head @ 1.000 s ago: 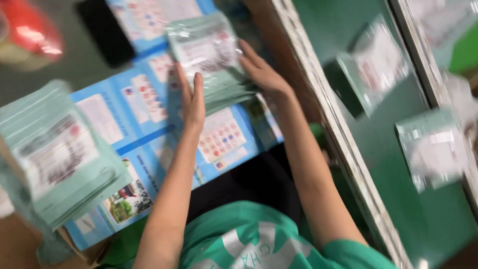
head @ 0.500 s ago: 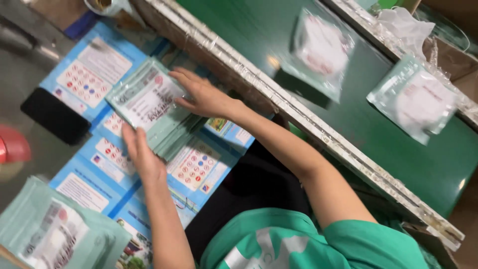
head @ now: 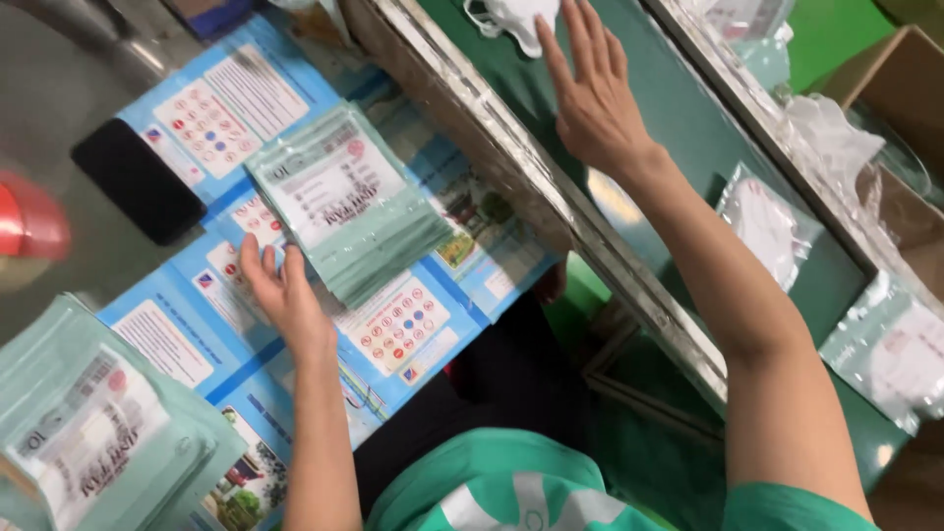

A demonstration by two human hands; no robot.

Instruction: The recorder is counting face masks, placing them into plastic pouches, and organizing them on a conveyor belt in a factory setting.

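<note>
My left hand [head: 280,290] lies flat with fingers apart on the blue printed sheets [head: 393,329], touching the near edge of a stack of pale green sachets [head: 344,202]. My right hand [head: 590,93] is stretched out over the dark green conveyor belt [head: 688,187], fingers spread, its tips on or just above a white mask [head: 511,18] at the top edge. Whether it touches the mask is unclear. Neither hand holds anything.
A second stack of green sachets [head: 88,433] sits at the lower left. A black phone [head: 138,192] lies on the grey table. Clear bagged masks [head: 767,221] [head: 890,349] ride the belt. A metal rail [head: 551,197] edges the belt. A cardboard box [head: 900,88] stands at right.
My right hand has left the sachet stack and reached across the rail onto the belt towards the white mask. My left hand stays at the stack. The view has shifted.
</note>
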